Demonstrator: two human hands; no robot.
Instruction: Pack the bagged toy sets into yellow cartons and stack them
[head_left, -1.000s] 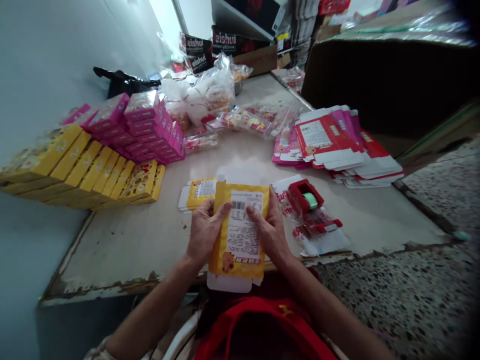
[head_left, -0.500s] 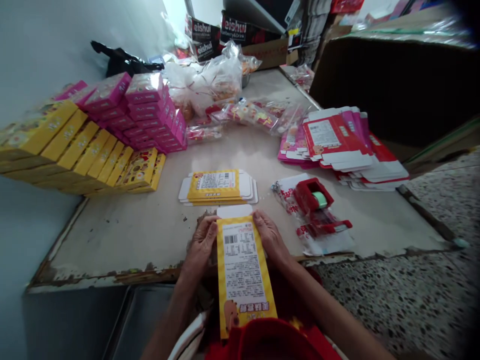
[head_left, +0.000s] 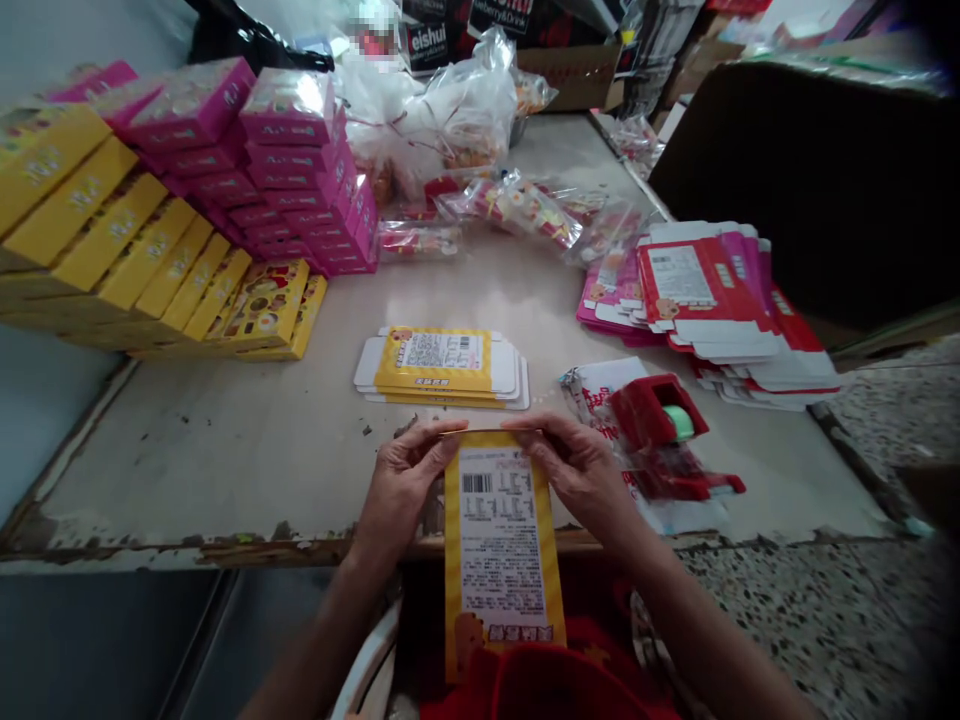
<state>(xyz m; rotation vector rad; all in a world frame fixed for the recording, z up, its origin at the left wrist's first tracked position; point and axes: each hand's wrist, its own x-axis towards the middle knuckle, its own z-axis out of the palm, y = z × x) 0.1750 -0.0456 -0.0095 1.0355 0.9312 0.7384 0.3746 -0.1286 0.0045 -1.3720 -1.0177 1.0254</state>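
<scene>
A yellow printed carton [head_left: 504, 540] with a barcode and text panel is held between my two hands at the table's front edge. My left hand [head_left: 409, 475] is closed on its far left corner, thumb on the printed face. On the far right corner, my right hand [head_left: 574, 465] grips in the same way, fingers along the top edge. The carton's near end rests by the red cloth on my lap. Just beyond my hands lies a small stack of flat yellow cartons [head_left: 439, 365] with white flaps.
Yellow boxes [head_left: 161, 255] and pink boxes [head_left: 296, 160] are stacked at the left. Flat red and pink cartons [head_left: 697, 285] lie at the right, near a red tape dispenser [head_left: 660, 420]. Plastic-wrapped packets [head_left: 525, 210] and an open cardboard box [head_left: 720, 150] stand farther back.
The white flap at the carton's far end no longer shows; my fingers now lie along that edge. My view has shifted slightly, and both hands still hold the carton.
</scene>
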